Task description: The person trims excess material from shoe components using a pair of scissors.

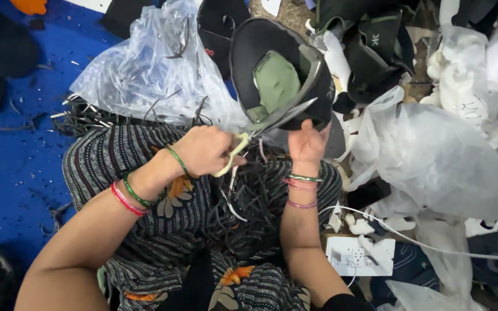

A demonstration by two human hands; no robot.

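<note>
Near the middle, left hand [206,151] curled tight around the pale yellow handles of a pair of scissors [260,131]. Blades pointing toward two o'clock, a little apart, with their tips at the lower edge of a black shoe piece [255,49]. Right hand [308,144] just at three o'clock from the scissors, fingers bent up and gripping the bottom rim of that same shoe piece, thumb side toward the blades. Shoe piece held upright above both hands, at twelve o'clock, round and black with a green patch [276,80] inside it. Red and green bangles [131,196] on the left wrist, thin pink and green ones on the right.

Under the hands, a lap covered in striped cloth [122,155] with orange flowers, and a heap of thin black strips [249,201] lying on it. At ten o'clock, a clear plastic bag [145,69] on a blue floor [12,167]. At three o'clock, another clear bag [433,155], with white shoe parts [462,80] past it toward two o'clock. At five o'clock, a white power strip [358,256] with a white cable.
</note>
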